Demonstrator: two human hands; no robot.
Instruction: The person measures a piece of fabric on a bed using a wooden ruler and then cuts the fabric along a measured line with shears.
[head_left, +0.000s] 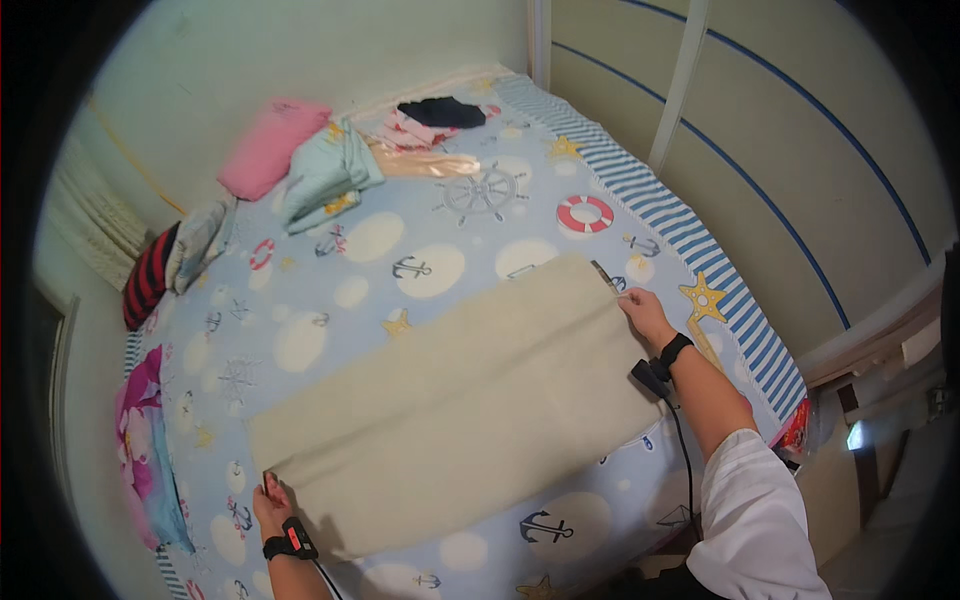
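A long beige rectangular cloth (450, 420) lies spread at a slant across the bed. A raised crease runs lengthwise through it, from one short side to the other. My left hand (271, 504) pinches the near-left short edge, where a bit of dark trim shows by the fingers. At the opposite end, my right hand (645, 311) grips the other short edge at the crease. A dark strip (602, 276) shows along that edge just beyond the fingers. Each wrist wears a black strap with a small device and a cable.
The bed sheet (427, 217) bears anchors and starfish. A pink pillow (274, 146), a folded light-blue cloth (330, 176) and a dark garment (442, 112) lie at the back. A striped red-black item (150, 277) and a magenta floral cloth (142, 457) line the left. A sliding-door wardrobe (772, 150) stands right.
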